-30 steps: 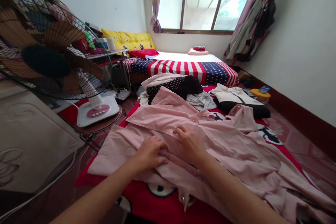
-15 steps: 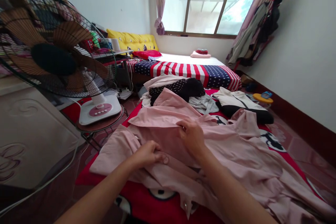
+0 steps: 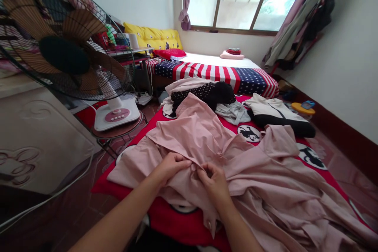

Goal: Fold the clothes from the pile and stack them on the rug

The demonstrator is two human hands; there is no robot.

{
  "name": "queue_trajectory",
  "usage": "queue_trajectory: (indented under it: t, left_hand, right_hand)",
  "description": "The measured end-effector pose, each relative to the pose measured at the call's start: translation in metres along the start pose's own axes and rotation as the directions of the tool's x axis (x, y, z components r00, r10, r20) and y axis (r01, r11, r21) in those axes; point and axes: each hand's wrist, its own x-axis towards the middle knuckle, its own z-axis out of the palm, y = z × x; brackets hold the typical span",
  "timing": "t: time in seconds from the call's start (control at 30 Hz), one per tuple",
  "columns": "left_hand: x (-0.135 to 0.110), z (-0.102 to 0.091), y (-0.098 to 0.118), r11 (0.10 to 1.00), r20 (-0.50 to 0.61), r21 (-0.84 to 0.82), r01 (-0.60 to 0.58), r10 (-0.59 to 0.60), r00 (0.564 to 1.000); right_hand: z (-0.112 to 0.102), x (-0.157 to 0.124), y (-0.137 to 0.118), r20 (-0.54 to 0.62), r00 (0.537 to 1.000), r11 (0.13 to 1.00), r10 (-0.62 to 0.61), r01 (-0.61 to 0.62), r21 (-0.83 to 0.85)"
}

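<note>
A large pink garment (image 3: 260, 167) with button fasteners lies spread and rumpled over a red patterned cloth (image 3: 174, 220). My left hand (image 3: 174, 167) pinches an edge of it near the middle. Just beside that, my right hand (image 3: 212, 179) has its thumb and fingers closed on the same edge. The fingertips of both hands almost meet, and a small round fastener seems to show between them. One pointed part of the fabric spreads away from me beyond the hands, and a tab with a metal fastener hangs toward the front.
Behind the garment lie black dotted clothing (image 3: 203, 92), a grey piece (image 3: 233, 112) and a folded cream-and-black jacket (image 3: 277, 114). A fan (image 3: 65, 55) stands on a stool at left. Farther back is a bed (image 3: 206, 73) below a window. A yellow stool (image 3: 303, 108) is at right.
My right hand has drawn the lifted edge down toward me, to my left hand. Both hands now pinch the fabric close together. The view has shifted slightly.
</note>
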Motion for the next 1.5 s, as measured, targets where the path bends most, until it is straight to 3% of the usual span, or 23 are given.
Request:
queue_trajectory:
  t: [0.13, 0.27, 0.47, 0.6, 0.83, 1.03, 1.13, 1.23, 1.33, 1.43, 1.5]
  left_hand:
    - [-0.005, 0.003, 0.001, 0.995, -0.04, -0.067, 0.072, -0.075, 0.996]
    - [-0.009, 0.002, 0.0, 0.998, 0.009, -0.019, 0.053, -0.053, 0.999]
    - [-0.007, 0.007, -0.006, 0.994, -0.074, 0.073, -0.077, 0.082, 0.994]
    - [-0.005, 0.012, -0.009, 0.953, -0.156, 0.274, -0.128, 0.175, 0.972]
    - [-0.007, 0.015, -0.016, 0.87, -0.207, 0.444, -0.213, 0.331, 0.921]
    - [-0.012, 0.022, -0.018, 0.81, -0.232, 0.547, -0.211, 0.389, 0.892]
    - [-0.011, 0.024, -0.02, 0.812, -0.237, 0.545, -0.211, 0.39, 0.89]
    - [-0.01, 0.026, -0.022, 0.844, -0.237, 0.496, -0.204, 0.358, 0.903]
    - [-0.01, 0.027, -0.024, 0.887, -0.22, 0.412, -0.207, 0.318, 0.922]
    - [-0.01, 0.028, -0.023, 0.922, -0.173, 0.333, -0.198, 0.266, 0.948]
    - [-0.009, 0.027, -0.022, 0.94, -0.154, 0.288, -0.183, 0.234, 0.96]
  right_hand:
    - [-0.001, 0.003, -0.001, -0.008, 0.999, 0.997, 0.033, -0.032, 0.067]
    - [-0.002, 0.003, -0.002, 0.01, 0.999, 0.989, 0.052, -0.053, 0.137]
    - [-0.005, -0.001, -0.007, 0.059, 0.991, 0.956, 0.117, -0.128, 0.264]
    - [-0.005, -0.002, -0.008, 0.026, 0.994, 0.954, 0.105, -0.108, 0.281]
    - [-0.008, -0.005, -0.003, 0.023, 0.997, 0.949, 0.08, -0.083, 0.305]
    - [-0.014, -0.006, 0.003, 0.184, 0.952, 0.887, 0.244, -0.296, 0.354]
    - [-0.01, -0.007, 0.003, 0.157, 0.954, 0.902, 0.254, -0.292, 0.318]
    - [-0.004, -0.009, 0.003, 0.079, 0.984, 0.969, 0.161, -0.172, 0.177]
    - [-0.002, -0.011, 0.006, -0.028, 0.995, 0.992, -0.099, 0.096, -0.086]
    - [-0.001, -0.012, 0.013, -0.091, 0.908, 0.873, -0.408, 0.36, -0.328]
    - [0.0, -0.013, 0.017, -0.09, 0.841, 0.785, -0.534, 0.453, -0.422]
